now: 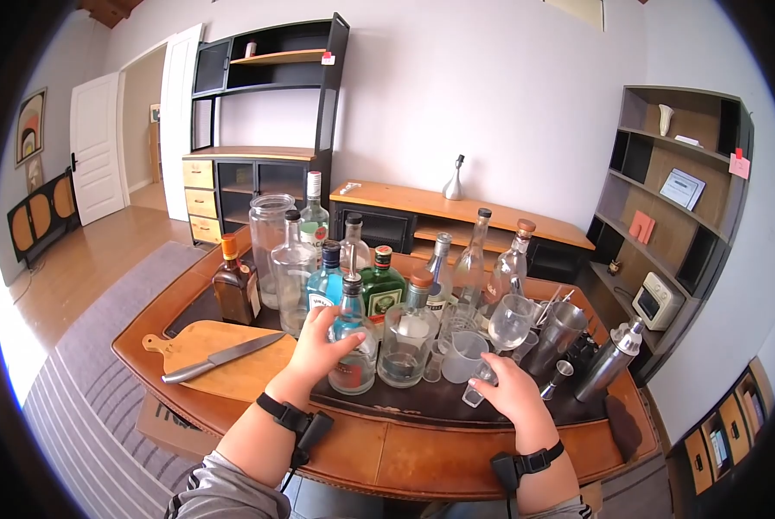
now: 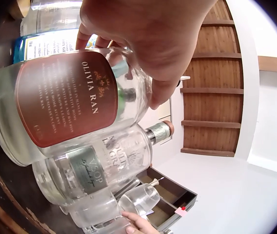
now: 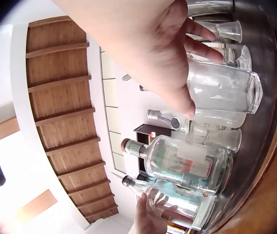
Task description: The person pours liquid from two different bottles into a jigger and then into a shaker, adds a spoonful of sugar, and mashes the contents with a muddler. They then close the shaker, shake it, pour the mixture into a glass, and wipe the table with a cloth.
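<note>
- Left hand (image 1: 318,346) wrapped round a clear bottle (image 1: 354,346) standing upright near the front of the bench (image 1: 353,450), fingers curled on its shoulder, thumb on the near side.
- Reddish-brown label (image 2: 67,100) on that bottle, read from the left wrist view: "OLIVIA RAN", with fine print beneath too small to read.
- Just beside it, touching or nearly so, a squat clear bottle (image 2: 97,168) with a cork-topped neck; grey-green tag reading "VSOP", larger embossed lettering above it only partly legible.
- Right hand (image 1: 513,391) resting near the front right of the dark bench inlay, fingers pinching a small clear shot glass (image 1: 476,391); grip closed on the glass.
- Frosted plastic measuring cup (image 1: 466,355) directly behind the shot glass.
- Green square bottle (image 1: 380,290) behind the held one, with a label in the Jägermeister style, text not readable.
- Pale blue gin bottle (image 1: 325,281) to its left, label unreadable.
- Brown bottle with orange cap (image 1: 235,290) at the far left of the group.
- Knife (image 1: 223,356) lying on a wooden cutting board (image 1: 232,368) left of the bottles.
- Steel shaker (image 1: 562,329) and steel flask (image 1: 610,362) at the right.
</note>
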Motion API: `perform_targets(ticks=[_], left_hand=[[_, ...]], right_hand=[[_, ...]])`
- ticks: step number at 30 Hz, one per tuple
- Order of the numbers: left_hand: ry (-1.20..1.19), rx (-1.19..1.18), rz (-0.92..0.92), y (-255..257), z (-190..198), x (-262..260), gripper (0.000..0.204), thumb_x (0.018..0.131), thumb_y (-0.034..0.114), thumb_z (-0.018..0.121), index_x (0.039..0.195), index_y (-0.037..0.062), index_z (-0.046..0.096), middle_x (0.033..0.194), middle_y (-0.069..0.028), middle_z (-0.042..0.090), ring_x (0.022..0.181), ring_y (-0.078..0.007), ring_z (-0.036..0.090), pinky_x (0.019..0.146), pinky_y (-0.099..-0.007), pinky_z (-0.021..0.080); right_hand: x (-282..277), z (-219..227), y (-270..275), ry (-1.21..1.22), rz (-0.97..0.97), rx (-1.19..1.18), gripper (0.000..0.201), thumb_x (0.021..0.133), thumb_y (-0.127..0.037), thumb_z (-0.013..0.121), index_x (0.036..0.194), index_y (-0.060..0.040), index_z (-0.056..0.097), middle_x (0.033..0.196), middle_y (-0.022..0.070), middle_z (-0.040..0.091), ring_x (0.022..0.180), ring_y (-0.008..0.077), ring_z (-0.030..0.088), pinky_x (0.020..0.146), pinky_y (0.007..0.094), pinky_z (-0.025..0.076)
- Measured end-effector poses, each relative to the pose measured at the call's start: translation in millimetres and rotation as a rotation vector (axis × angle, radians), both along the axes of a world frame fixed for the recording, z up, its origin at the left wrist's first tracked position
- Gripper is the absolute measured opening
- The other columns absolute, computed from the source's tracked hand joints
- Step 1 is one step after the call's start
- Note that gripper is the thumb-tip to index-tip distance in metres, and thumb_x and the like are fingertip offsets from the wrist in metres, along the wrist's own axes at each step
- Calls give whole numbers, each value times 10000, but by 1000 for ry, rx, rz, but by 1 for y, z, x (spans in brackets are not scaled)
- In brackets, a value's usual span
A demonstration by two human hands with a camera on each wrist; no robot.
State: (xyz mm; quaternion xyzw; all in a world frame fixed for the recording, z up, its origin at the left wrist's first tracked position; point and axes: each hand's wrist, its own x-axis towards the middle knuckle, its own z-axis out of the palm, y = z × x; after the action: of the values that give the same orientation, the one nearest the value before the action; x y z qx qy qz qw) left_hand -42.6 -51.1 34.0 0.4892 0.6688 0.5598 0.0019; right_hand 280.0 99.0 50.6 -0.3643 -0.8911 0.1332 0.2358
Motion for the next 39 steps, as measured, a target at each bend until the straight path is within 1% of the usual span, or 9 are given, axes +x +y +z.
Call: perform_targets(ticks=[6, 9, 12, 15, 18, 21, 24, 32, 39], left_hand=[[1, 20, 34, -1, 1, 2, 530, 746, 273, 823, 1158, 33, 591, 1158, -171, 554, 1087, -324, 556, 922, -400, 466], [19, 42, 55, -2, 2, 2, 499, 745, 256, 826, 1110, 21, 579, 1106, -158, 592, 1028, -294, 587, 889, -383, 479], [-184, 29, -44, -7, 12, 6, 438, 770, 162, 804, 1097, 16, 551, 1039, -85, 605, 943, -182, 593, 850, -339, 490], [-256, 81, -86, 0, -2, -9, 402, 781, 114, 786, 1077, 19, 531, 1001, -60, 619, 902, -145, 589, 813, -316, 496], [-349, 29, -158, -8, 10, -9, 369, 782, 68, 770, 1076, 25, 552, 1011, -56, 611, 914, -141, 589, 811, -312, 495], [-140, 71, -111, -8, 6, -11, 336, 782, 37, 759, 1062, 28, 574, 994, -42, 609, 916, -137, 588, 801, -306, 496], [-422, 57, -183, -7, 4, -10, 328, 758, 92, 792, 1026, 24, 617, 965, -36, 626, 868, -143, 590, 766, -298, 492], [-598, 230, -469, -25, 24, 5, 272, 806, -45, 707, 1050, 8, 598, 1017, -47, 650, 923, -119, 613, 822, -295, 512], [-670, 5, -727, -31, 28, 29, 284, 800, -42, 709, 1061, 8, 609, 1102, -70, 653, 966, -140, 622, 858, -294, 505]], right_hand=[[0, 2, -1, -13, -12, -1, 608, 832, -395, 730, 1324, -77, 567, 1189, 167, 636, 1031, 322, 638, 886, 379, 504], [0, 4, -2, -6, -5, 2, 610, 826, -385, 736, 1320, -70, 569, 1185, 174, 636, 1055, 334, 628, 903, 382, 497], [1, 1, 0, 4, 6, 31, 607, 818, -369, 746, 1314, -64, 574, 1182, 177, 637, 1074, 337, 620, 916, 386, 491], [0, 2, -1, 10, 4, 29, 602, 809, -357, 755, 1305, -64, 580, 1165, 176, 638, 1080, 338, 615, 922, 387, 489], [0, 3, -1, -7, -15, 35, 599, 802, -355, 761, 1298, -68, 584, 1130, 168, 637, 1070, 341, 614, 911, 388, 491], [1, 1, 0, 0, -20, 96, 570, 794, -376, 755, 1266, -96, 600, 1040, 150, 638, 1006, 345, 629, 852, 429, 518], [2, 2, 0, -2, -26, 133, 562, 793, -366, 756, 1261, -96, 602, 1027, 153, 634, 1002, 351, 626, 851, 433, 517], [5, 5, -1, 29, -9, 200, 531, 805, -372, 748, 1218, -62, 621, 1053, 161, 648, 1009, 355, 620, 858, 436, 513], [-15, 35, -20, 530, 123, 409, 202, 827, -159, 734, 972, -29, 681, 953, 136, 675, 874, 341, 629, 761, 415, 504]])
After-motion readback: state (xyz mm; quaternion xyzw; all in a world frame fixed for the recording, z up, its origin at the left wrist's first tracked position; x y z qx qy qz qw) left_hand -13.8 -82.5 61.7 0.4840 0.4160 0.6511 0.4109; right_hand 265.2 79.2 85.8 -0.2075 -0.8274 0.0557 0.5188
